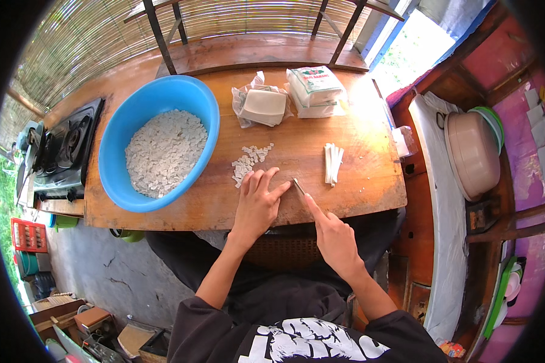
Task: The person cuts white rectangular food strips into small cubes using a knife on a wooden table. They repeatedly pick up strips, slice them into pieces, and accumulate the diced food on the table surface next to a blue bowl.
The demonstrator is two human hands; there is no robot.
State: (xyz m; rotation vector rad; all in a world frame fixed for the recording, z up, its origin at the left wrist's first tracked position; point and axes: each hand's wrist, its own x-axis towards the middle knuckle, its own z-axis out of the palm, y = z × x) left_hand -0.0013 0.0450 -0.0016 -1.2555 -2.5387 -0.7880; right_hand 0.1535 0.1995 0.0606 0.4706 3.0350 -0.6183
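Observation:
My right hand point(335, 236) grips a small knife point(298, 185), its blade tip on the wooden table. Beside the blade, my left hand point(260, 199) rests with fingers spread at the near edge of a loose group of small white cut squares point(250, 162). Whether anything lies under its fingers cannot be told. A bundle of white strips point(333, 164) lies to the right of the knife. Farther back, a stack of white sheets point(264, 105) sits on an opened plastic wrapper, next to sealed white packs point(317, 90). A blue basin point(209, 154) at the left holds many white pieces.
The wooden table point(200, 199) has a worn front edge close to my lap. A black gas stove point(66, 149) stands at the left, and a wooden shelf rack point(254, 54) runs along the back. A pinkish basin point(472, 154) is at the right.

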